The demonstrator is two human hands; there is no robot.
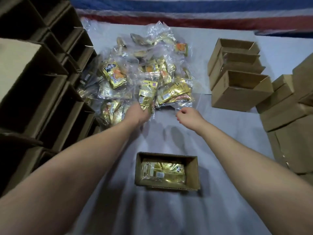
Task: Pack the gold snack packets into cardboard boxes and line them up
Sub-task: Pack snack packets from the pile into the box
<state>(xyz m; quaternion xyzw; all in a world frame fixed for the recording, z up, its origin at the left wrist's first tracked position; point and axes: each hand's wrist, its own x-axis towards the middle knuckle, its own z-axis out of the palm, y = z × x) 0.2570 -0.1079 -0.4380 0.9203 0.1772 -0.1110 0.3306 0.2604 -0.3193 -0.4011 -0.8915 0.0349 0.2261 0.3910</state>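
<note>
While my left hand (141, 112) closes on a gold packet (146, 95) at the near edge of the pile (144, 73), my right hand (188, 116) hovers just beside it, fingers loosely curled and holding nothing. Packet writing is too blurred to read. The near box (193, 173) holds one packet; bare sheet (228, 133) lies between.

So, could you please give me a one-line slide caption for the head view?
Left hand grips a gold packet at the pile's edge, right hand alongside, open box partly filled.
</note>
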